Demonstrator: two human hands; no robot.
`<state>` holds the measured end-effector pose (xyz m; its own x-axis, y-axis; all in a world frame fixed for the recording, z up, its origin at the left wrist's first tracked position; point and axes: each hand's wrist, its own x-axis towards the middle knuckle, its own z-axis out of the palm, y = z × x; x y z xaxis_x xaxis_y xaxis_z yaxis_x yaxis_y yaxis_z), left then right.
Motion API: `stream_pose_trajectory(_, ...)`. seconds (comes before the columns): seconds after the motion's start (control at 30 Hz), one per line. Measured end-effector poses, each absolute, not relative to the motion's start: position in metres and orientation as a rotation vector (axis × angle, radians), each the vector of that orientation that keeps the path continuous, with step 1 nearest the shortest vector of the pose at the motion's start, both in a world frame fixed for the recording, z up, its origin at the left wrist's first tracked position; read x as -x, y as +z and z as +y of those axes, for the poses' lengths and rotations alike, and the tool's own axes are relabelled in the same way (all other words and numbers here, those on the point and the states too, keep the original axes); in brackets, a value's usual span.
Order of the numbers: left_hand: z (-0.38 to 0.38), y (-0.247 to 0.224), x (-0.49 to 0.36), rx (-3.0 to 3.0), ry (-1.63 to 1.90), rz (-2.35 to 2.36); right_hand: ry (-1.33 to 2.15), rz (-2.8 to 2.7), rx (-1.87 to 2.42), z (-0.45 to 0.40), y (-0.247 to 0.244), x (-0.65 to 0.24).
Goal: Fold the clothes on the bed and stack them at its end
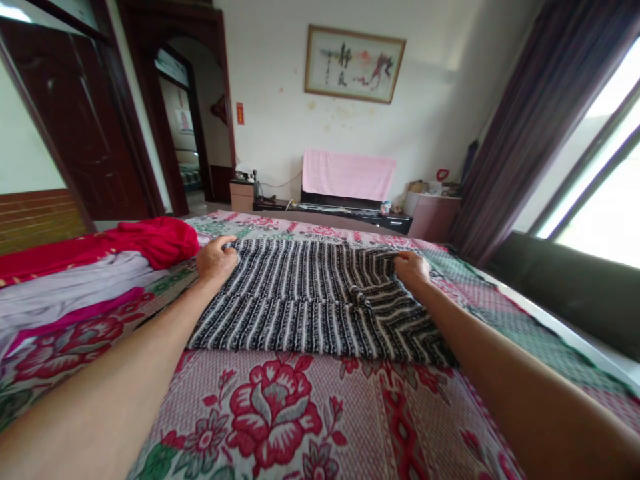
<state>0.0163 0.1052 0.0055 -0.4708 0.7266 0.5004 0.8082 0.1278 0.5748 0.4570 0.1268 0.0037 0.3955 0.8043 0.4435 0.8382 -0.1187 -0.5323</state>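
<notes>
A black-and-white striped knitted garment (295, 293) lies spread on a flowered bed cover (275, 413). My left hand (217, 259) is closed on its far left corner, thumb and fingers pinching the edge. At the far right corner my right hand (412, 269) grips the knit in the same way. A crease crosses the fabric from side to side, and near the right it bunches into a small fold. What kind of garment it is, I cannot tell.
To the left lie a red cloth (155, 243), a pale grey cloth (95, 283) and a magenta cloth (83, 313). Past the bed's far edge stand a low black cabinet (345, 217) and a pink towel (347, 175) draped over something. A dark curtain (540, 113) hangs at right.
</notes>
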Motion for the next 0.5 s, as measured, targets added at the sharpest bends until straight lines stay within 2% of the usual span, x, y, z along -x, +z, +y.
stream_pose_trajectory(0.13,0.105,0.011,-0.007,1.482,-1.368,-2.409,-0.126,-1.406,1.971,0.093,0.012,-0.463)
stream_pose_trajectory(0.33,0.1,0.012,-0.004,1.559,-1.095,-2.579,-0.124,-1.464,2.131,0.072,0.006,-0.456)
stream_pose_trajectory(0.5,0.101,0.007,-0.007,1.751,-0.814,-2.555,-0.258,-1.634,1.831,0.085,0.003,-0.449)
